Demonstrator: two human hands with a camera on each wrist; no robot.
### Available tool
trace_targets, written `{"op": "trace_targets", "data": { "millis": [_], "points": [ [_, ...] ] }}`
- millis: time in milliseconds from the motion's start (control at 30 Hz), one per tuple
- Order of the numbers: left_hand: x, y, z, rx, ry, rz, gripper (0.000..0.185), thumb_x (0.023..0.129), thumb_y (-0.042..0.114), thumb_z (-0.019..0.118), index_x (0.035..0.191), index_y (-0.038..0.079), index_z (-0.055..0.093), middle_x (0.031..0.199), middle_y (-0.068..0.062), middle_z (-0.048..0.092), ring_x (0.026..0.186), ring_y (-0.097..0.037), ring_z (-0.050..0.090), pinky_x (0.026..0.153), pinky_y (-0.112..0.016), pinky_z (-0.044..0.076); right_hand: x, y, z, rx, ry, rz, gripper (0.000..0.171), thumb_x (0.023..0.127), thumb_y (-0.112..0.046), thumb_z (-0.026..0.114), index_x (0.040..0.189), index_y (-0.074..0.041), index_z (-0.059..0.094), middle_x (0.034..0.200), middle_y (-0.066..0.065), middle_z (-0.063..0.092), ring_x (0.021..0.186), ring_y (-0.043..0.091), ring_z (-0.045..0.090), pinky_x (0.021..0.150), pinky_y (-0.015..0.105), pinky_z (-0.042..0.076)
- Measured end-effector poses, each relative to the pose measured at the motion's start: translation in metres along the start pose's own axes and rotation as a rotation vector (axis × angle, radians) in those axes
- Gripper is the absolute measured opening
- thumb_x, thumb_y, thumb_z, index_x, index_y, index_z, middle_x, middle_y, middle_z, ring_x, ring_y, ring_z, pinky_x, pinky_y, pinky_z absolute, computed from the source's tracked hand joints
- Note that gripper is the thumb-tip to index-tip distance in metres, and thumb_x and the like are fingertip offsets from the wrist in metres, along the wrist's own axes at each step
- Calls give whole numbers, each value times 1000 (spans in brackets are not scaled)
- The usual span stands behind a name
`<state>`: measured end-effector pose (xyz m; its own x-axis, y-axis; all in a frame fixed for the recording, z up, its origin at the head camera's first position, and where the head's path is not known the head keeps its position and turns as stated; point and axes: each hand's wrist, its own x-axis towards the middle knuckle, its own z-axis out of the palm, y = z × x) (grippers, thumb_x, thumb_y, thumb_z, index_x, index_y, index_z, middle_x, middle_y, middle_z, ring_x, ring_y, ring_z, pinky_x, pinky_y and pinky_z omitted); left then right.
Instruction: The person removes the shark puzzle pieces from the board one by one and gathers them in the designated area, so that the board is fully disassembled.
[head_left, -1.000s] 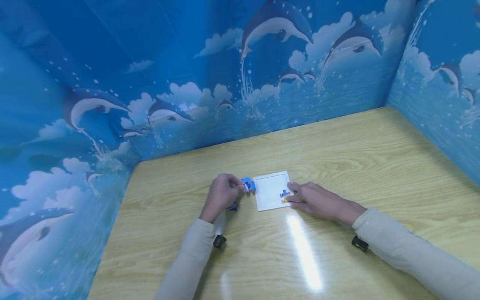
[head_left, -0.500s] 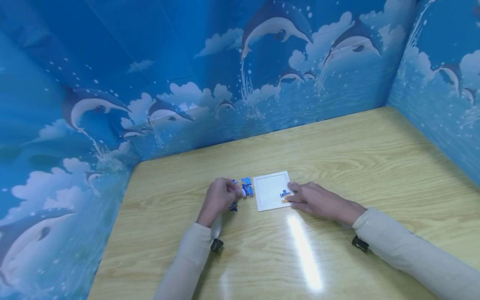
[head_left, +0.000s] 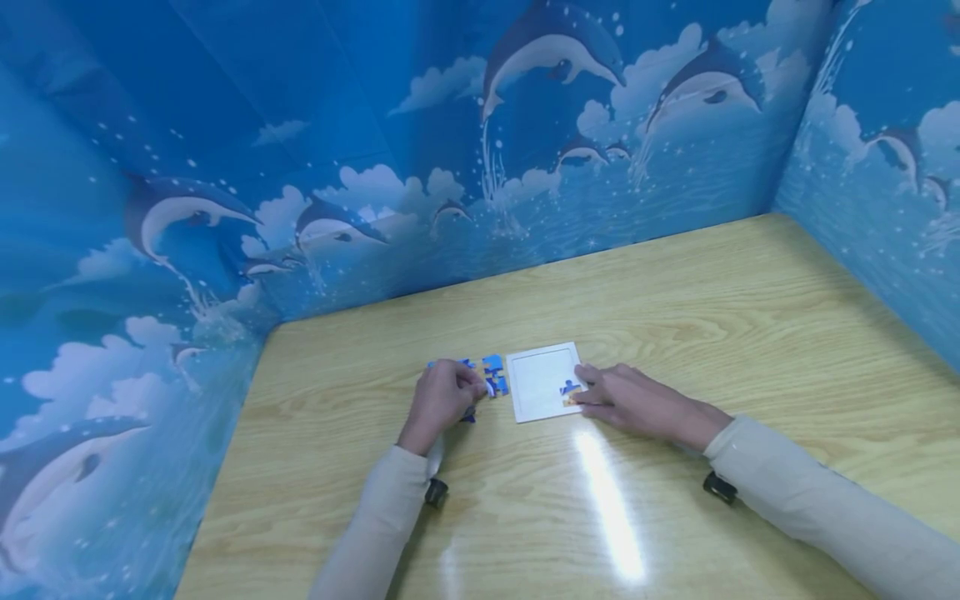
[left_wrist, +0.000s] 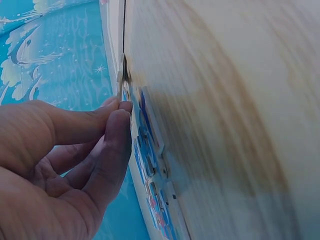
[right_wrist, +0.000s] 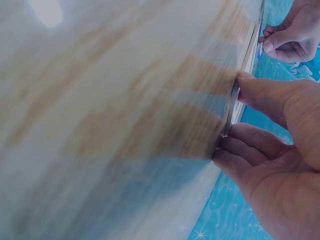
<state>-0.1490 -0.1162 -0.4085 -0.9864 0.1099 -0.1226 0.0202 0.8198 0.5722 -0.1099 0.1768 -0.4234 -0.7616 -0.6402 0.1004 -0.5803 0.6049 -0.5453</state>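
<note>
My left hand (head_left: 438, 400) is left of the white puzzle tray (head_left: 536, 379). In the left wrist view its thumb and index finger pinch a thin puzzle piece (left_wrist: 121, 76), seen edge-on just above the table. Blue puzzle pieces (head_left: 492, 363) lie beside and partly beneath that hand, some hidden by it. At the tray's right side, my right hand (head_left: 630, 400) grips the edge between thumb and fingers. One blue and orange piece (head_left: 568, 387) sits in the tray's lower right corner, partly covered by the right fingers.
The wood-grain table (head_left: 675, 317) meets a blue dolphin-print curtain (head_left: 450, 200) at the back and sides. A bright light reflection (head_left: 607, 508) lies on the tabletop in front of the tray.
My left hand has drawn back leftward from the tray's left edge, and more of the blue pieces now show. My right hand and the tray stay still.
</note>
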Motion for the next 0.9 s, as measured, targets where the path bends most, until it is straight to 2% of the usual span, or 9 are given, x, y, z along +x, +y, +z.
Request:
{"op": "trace_targets", "data": {
  "millis": [100, 200, 333, 467, 567, 700, 833, 900],
  "points": [
    [1, 1, 1, 5, 3, -9, 6, 86, 14, 82, 83, 13, 77, 75, 4, 68, 67, -13, 59, 62, -29, 49, 1, 0, 0, -1, 5, -11, 25, 96, -10, 70, 117, 3, 71, 134, 32, 57, 113, 40, 65, 99, 49, 50],
    [1, 1, 1, 11, 2, -13, 5, 87, 15, 81, 83, 14, 78, 76, 4, 68, 69, -14, 59, 63, -30, 49, 1, 1, 0, 0, 6, -18, 24, 96, -10, 70, 116, 3, 72, 125, 25, 63, 102, 30, 70, 92, 43, 56],
    [1, 1, 0, 17, 6, -15, 5, 87, 15, 82, 84, 14, 78, 78, 4, 69, 70, -14, 60, 64, -30, 49, 2, 1, 0, 4, 3, -18, 23, 96, -10, 70, 115, 2, 72, 118, 17, 64, 93, 21, 69, 86, 38, 58],
    [0, 4, -1, 17, 17, -17, 5, 86, 16, 82, 84, 14, 78, 80, 3, 70, 71, -14, 61, 65, -30, 50, 1, 0, 0, 3, -1, -4, 24, 96, -10, 69, 116, 2, 72, 128, 26, 61, 106, 33, 68, 95, 45, 54],
    [-1, 7, 0, 14, 28, 16, 5, 85, 15, 83, 84, 14, 79, 81, 3, 72, 72, -13, 61, 67, -31, 51, 1, 0, 0, 3, -6, 7, 25, 96, -10, 69, 117, 3, 71, 134, 31, 57, 115, 40, 64, 99, 49, 50],
    [-1, 13, 3, 13, 27, 91, 5, 85, 13, 83, 84, 11, 79, 80, 1, 73, 69, -11, 62, 66, -30, 52, 0, -1, -1, 5, -5, 10, 25, 96, -10, 69, 117, 3, 71, 135, 32, 56, 116, 41, 64, 100, 49, 49],
    [0, 21, 10, 19, 8, 122, 6, 84, 14, 84, 84, 11, 79, 76, 2, 73, 69, -10, 63, 66, -30, 53, 1, -1, 0, 4, -2, 10, 25, 96, -10, 70, 117, 2, 71, 130, 27, 60, 109, 37, 67, 96, 47, 53],
    [1, 27, 14, 19, -7, 131, 6, 84, 15, 84, 85, 11, 79, 76, 3, 73, 71, -9, 64, 68, -30, 54, 0, -1, -1, 2, -8, 21, 25, 96, -11, 69, 118, 2, 71, 133, 30, 58, 114, 40, 65, 98, 48, 51]
  ]
}}
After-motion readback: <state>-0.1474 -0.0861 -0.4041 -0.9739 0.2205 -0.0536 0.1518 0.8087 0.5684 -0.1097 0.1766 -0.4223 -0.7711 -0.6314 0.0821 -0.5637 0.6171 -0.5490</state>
